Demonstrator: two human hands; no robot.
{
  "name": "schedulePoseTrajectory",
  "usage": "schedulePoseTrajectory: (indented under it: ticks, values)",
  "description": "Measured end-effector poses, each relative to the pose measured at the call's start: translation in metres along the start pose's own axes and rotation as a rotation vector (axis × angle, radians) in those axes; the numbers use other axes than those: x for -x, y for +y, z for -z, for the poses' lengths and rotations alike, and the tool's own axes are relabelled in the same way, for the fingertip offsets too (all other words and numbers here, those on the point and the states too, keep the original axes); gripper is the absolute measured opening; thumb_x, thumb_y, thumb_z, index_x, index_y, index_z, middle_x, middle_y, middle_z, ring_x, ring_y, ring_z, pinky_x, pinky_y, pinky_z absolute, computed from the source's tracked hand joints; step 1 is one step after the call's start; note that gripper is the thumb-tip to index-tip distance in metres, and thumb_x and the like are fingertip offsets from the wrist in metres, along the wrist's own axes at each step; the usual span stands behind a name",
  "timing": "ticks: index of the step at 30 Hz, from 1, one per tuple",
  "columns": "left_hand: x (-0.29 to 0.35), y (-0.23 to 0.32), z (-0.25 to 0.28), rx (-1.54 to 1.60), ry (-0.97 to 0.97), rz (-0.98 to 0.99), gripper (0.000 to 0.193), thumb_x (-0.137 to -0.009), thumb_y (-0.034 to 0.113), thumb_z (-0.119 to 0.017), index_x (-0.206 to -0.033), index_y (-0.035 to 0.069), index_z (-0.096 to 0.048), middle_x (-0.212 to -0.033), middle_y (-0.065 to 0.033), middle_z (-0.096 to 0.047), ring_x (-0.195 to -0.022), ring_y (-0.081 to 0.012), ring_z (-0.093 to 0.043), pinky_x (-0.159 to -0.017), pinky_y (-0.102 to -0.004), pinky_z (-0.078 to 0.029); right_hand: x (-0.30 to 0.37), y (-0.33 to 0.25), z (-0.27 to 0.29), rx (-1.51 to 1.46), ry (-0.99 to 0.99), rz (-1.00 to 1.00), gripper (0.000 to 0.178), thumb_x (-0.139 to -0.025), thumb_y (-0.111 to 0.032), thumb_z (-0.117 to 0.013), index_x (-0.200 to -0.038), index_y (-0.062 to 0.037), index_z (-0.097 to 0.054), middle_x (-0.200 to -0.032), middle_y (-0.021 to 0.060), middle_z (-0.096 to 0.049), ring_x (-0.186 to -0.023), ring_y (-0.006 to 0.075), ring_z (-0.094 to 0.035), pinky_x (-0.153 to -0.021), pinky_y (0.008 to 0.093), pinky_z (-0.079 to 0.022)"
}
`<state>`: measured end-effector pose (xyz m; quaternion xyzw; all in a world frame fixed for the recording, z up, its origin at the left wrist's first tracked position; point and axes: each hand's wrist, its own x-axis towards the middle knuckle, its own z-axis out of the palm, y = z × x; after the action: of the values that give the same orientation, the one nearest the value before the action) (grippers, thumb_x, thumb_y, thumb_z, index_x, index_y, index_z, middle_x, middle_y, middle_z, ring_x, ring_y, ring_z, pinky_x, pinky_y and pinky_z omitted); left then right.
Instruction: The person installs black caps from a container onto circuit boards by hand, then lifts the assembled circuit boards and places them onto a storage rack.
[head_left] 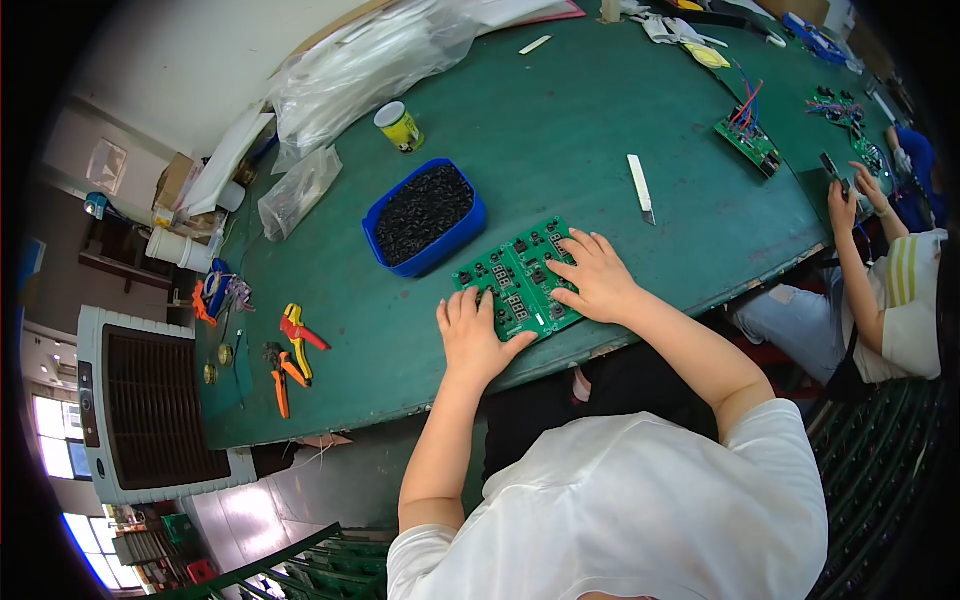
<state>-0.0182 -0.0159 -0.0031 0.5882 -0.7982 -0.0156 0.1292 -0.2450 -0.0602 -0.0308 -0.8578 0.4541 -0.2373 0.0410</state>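
Note:
A green circuit board [518, 279] with several digit displays and black buttons lies flat near the table's front edge. My left hand [474, 338] rests at its left end, fingers stretched and a little apart, thumb along the near edge. Across the right part of the board lies my right hand [603, 281], its fingers spread over the components. Neither hand is closed around anything; some fingertips hide parts of the board. Just beyond the board stands a blue plastic box [405, 268] filled with small black parts [424, 212].
A utility knife [640, 188] lies right of the box, a yellow-green can [399, 127] behind it. Wire strippers [300, 340] and orange-handled pliers [284, 378] lie left. Plastic bags [370, 75] are piled at the back. A co-worker [885, 290] sits right, near a wired board [749, 143].

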Motion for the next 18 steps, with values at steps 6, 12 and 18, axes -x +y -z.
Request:
schedulePoseTrajectory:
  ticks: [6,12,18]
  values:
    - [-0.001,0.006,0.0,-0.043,-0.008,0.01,0.08,-0.063,0.054,-0.07,-0.118,-0.001,-0.053,-0.121,-0.0191,-0.048,-0.121,-0.0321,-0.038,-0.105,-0.054,-0.019,-0.006,0.0,0.003,0.075,-0.073,0.083,0.048,-0.08,-0.041,-0.058,-0.11,-0.0034,-0.059,-0.124,0.018,-0.047,-0.125,0.0334,-0.033,-0.104,0.0489,-0.025]
    - [0.0,0.003,-0.003,-0.062,-0.041,-0.036,0.078,-0.063,0.052,-0.071,-0.116,-0.002,-0.053,-0.121,-0.0191,-0.048,-0.119,-0.0328,-0.039,-0.104,-0.053,-0.02,0.001,0.008,-0.002,-0.048,-0.04,0.025,0.048,-0.082,-0.04,-0.055,-0.113,-0.003,-0.057,-0.128,0.0173,-0.045,-0.126,0.0335,-0.032,-0.104,0.0473,-0.025]
    - [-0.004,-0.003,0.001,-0.031,-0.014,-0.092,0.068,-0.065,0.044,-0.072,-0.113,0.0,-0.055,-0.118,-0.0183,-0.049,-0.114,-0.0342,-0.041,-0.102,-0.0487,-0.026,-0.001,0.007,-0.005,-0.081,-0.043,0.005,0.048,-0.085,-0.038,-0.052,-0.118,-0.0035,-0.054,-0.129,0.0171,-0.044,-0.127,0.0341,-0.031,-0.104,0.0469,-0.024]
